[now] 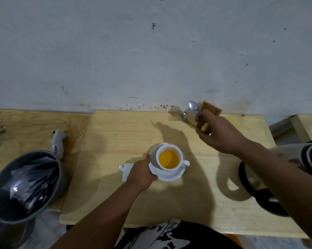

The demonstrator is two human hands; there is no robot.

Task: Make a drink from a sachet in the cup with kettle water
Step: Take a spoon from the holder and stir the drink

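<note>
A white cup [169, 146] filled with orange liquid [169, 159] stands on a white saucer [171, 176] in the middle of the wooden board [115, 137]. My left hand [140, 174] grips the saucer's left rim. A torn white sachet [126, 168] lies under that hand. My right hand [218, 133] reaches to the wooden cutlery holder [211, 107] at the back wall, its fingers pinched on the handle of a metal spoon [183, 116]. Under my right forearm the black kettle [250, 178] is partly hidden.
A second spoon [193, 106] sticks up from the holder. A grey bin [0, 200] holding several silvery sachets stands at the left edge. A white crumpled packet [58, 141] lies behind it. The wall runs close behind the board.
</note>
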